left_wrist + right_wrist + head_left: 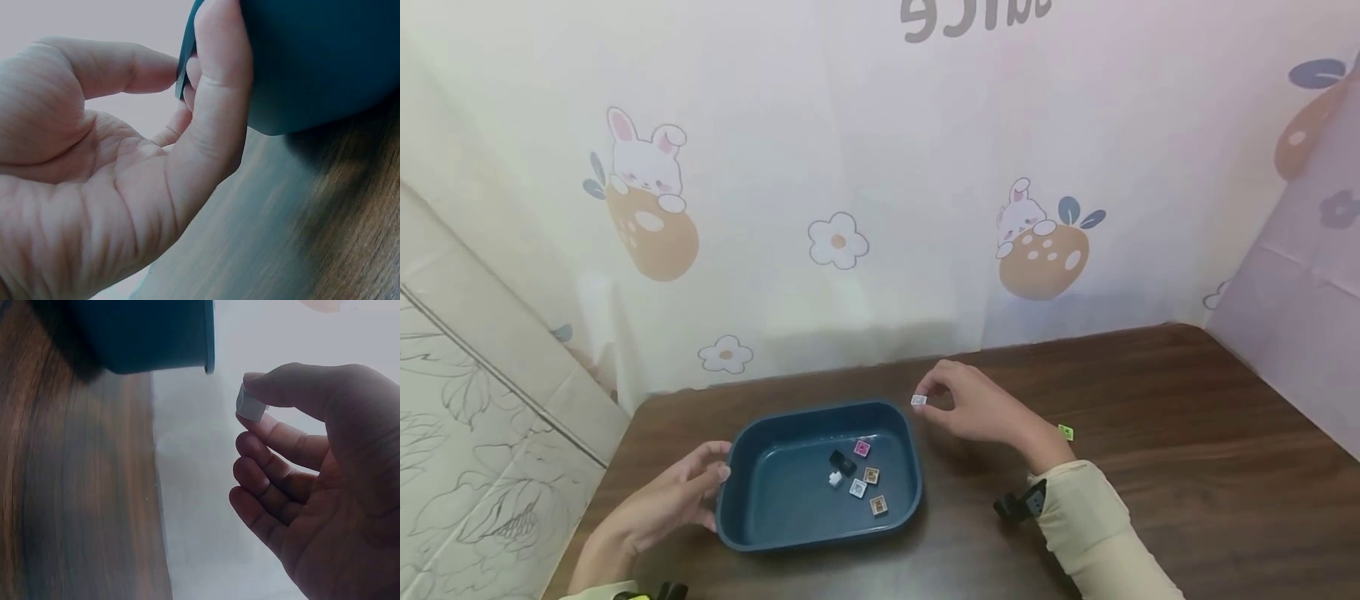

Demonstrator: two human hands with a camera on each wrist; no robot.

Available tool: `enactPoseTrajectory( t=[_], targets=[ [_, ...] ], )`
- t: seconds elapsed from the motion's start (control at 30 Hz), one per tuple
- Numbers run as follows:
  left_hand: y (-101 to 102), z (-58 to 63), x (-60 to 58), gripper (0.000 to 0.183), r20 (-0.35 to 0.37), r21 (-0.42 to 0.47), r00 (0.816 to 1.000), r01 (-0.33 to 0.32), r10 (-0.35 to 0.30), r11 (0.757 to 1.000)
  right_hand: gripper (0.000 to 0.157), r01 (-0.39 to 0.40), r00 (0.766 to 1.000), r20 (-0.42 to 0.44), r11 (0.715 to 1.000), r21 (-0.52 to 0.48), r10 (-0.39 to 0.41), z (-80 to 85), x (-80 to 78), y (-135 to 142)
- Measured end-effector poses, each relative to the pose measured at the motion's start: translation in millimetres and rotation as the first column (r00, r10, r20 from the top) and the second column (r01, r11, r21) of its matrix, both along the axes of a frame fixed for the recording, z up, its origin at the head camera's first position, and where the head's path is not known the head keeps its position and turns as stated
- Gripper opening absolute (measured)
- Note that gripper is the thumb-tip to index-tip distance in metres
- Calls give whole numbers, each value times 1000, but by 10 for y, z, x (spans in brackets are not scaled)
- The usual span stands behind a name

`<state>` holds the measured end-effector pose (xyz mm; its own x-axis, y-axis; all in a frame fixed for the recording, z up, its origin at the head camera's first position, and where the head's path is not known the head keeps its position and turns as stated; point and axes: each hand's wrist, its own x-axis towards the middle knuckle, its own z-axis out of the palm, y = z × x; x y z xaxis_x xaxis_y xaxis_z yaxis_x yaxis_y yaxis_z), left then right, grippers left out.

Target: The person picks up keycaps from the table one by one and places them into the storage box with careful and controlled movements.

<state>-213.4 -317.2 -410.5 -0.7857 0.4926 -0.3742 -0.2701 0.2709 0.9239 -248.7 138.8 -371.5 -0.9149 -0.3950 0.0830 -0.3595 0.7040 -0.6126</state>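
A blue rectangular tray (760, 537) stands on the table, and my left hand (673, 492) pinches its left rim between thumb and fingers. In the left wrist view the thumb and fingers meet at the tray's lip (183, 72). Just off the tray's back right corner, my right hand (973, 404) pinches a small white block (252, 405) between thumb and index finger, above the table. Inside the tray lie several small blocks: a pink one (862, 448), black ones (847, 466), white ones (857, 488) and brown ones (878, 505), mostly toward the right side.
A green block (1066, 432) lies on the dark wooden table (1195, 442), partly behind the right forearm. A wall covering (917, 283) with rabbits and flowers rises along the table's back edge. Each wrist wears a dark camera strap (1026, 502).
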Motion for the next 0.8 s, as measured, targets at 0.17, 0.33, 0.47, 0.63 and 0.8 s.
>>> enactPoseTrajectory(
  t=[0.17,0.33,0.47,0.63,0.8],
  targets=[
    [-9,1,25,59,-13,12,1000,-14,14,1000,18,-1,1000,-6,1000,1,1,-8,6,-93],
    [-21,0,27,55,-14,26,1000,-9,9,1000,18,-9,1000,-1,1000,7,9,-24,8,-133],
    [-19,-7,18,54,-14,35,1000,1,-1,999,18,-14,1000,1,1000,2,14,-25,15,-148],
    [-16,-3,19,56,-12,30,1000,-3,3,1000,18,-27,1000,-8,1000,0,27,7,22,-205],
    [-16,-1,28,55,-7,32,1000,-3,3,999,17,-44,999,-5,999,-5,44,23,27,-281]
  ],
)
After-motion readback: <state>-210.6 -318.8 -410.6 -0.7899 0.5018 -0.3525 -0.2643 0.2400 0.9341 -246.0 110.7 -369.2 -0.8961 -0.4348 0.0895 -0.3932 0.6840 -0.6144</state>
